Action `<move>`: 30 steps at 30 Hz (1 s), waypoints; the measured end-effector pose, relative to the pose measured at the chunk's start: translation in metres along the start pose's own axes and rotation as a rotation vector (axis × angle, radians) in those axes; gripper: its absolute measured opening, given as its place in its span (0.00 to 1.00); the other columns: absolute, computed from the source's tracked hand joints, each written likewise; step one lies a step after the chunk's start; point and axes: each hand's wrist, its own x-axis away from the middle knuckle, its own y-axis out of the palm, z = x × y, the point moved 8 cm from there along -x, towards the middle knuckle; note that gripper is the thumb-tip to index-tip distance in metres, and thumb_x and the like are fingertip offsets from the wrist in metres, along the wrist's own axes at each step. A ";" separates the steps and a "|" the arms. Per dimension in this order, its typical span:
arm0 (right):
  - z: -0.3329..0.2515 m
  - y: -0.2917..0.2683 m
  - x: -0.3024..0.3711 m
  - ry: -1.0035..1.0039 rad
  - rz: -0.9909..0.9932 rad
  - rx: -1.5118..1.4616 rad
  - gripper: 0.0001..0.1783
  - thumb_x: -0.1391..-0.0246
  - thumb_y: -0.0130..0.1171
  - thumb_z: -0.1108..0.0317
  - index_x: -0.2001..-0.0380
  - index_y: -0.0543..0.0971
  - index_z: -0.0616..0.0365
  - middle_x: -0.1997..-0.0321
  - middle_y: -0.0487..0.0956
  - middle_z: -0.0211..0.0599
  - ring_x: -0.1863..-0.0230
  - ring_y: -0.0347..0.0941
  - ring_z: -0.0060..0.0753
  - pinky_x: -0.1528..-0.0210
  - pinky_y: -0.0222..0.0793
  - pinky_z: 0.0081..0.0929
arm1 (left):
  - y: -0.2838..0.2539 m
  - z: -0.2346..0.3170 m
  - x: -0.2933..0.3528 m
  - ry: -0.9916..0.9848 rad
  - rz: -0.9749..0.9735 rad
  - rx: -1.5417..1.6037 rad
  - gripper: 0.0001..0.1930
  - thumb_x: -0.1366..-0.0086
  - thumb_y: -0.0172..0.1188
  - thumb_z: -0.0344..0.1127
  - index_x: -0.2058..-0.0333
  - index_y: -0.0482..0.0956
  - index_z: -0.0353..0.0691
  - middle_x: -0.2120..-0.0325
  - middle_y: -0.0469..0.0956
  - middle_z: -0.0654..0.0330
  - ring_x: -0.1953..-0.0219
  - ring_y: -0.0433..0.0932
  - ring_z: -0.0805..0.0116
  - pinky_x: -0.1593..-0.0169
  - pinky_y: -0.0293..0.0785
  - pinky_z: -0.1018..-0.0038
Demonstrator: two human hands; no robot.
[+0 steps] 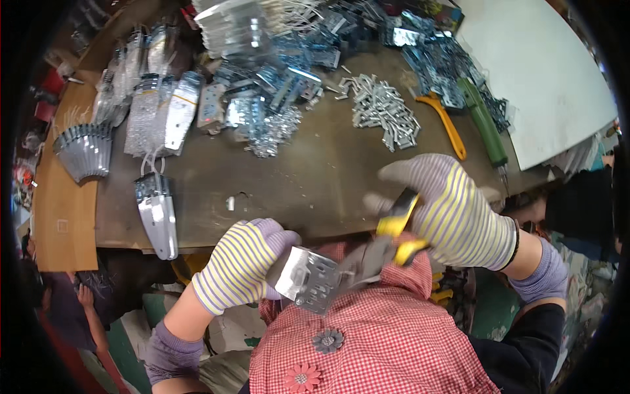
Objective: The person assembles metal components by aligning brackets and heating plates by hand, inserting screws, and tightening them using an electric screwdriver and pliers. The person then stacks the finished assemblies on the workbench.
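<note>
My left hand (244, 264), in a striped knit glove, is closed on a shiny metal bracket (314, 282) with rows of small holes, above my lap. My right hand (459, 211), gloved the same way, grips pliers (369, 261) with yellow and black handles. The jaws are smeared by motion and sit against or just beside the bracket's right edge; whether they bite on it I cannot tell. A curved, shiny metal part with a white loop (156, 215) lies on the table to the left of my left hand.
Small metal clips (384, 111) form a pile on the brown table (275, 190). An orange-handled tool (447, 125) and a green screwdriver-like tool (484, 121) lie to its right. Brackets (275, 85) heap up at the back. Wrapped metal parts (164, 111) stand at left; a white board (545, 79) lies right.
</note>
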 end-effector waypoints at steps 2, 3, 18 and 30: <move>0.019 0.004 -0.002 0.030 -0.057 -0.083 0.17 0.54 0.66 0.65 0.58 0.82 0.54 0.58 0.76 0.42 0.59 0.76 0.45 0.58 0.72 0.40 | -0.009 -0.016 0.029 -0.179 0.153 0.303 0.24 0.53 0.71 0.39 0.57 0.75 0.39 0.69 0.76 0.55 0.63 0.77 0.56 0.56 0.74 0.64; 0.026 0.012 -0.007 0.038 -0.108 0.005 0.18 0.52 0.65 0.63 0.57 0.81 0.54 0.59 0.75 0.43 0.60 0.76 0.45 0.59 0.73 0.39 | 0.016 -0.041 0.061 -0.403 0.263 0.785 0.31 0.52 0.74 0.44 0.53 0.72 0.37 0.67 0.76 0.56 0.59 0.77 0.61 0.52 0.74 0.65; -0.054 0.160 -0.224 -0.527 -0.065 0.261 0.08 0.52 0.58 0.67 0.70 0.83 0.57 0.66 0.81 0.38 0.59 0.78 0.42 0.60 0.74 0.38 | 0.044 -0.031 0.146 -0.328 1.011 2.102 0.29 0.38 0.62 0.43 0.42 0.66 0.39 0.51 0.72 0.48 0.58 0.80 0.49 0.63 0.82 0.53; -0.050 0.071 -0.067 -0.664 0.197 -0.109 0.14 0.60 0.59 0.67 0.65 0.80 0.53 0.65 0.77 0.30 0.62 0.75 0.33 0.63 0.72 0.33 | -0.135 -0.132 0.165 -0.981 1.040 -0.790 0.40 0.42 0.67 0.48 0.39 0.59 0.31 0.46 0.67 0.36 0.45 0.67 0.36 0.41 0.65 0.54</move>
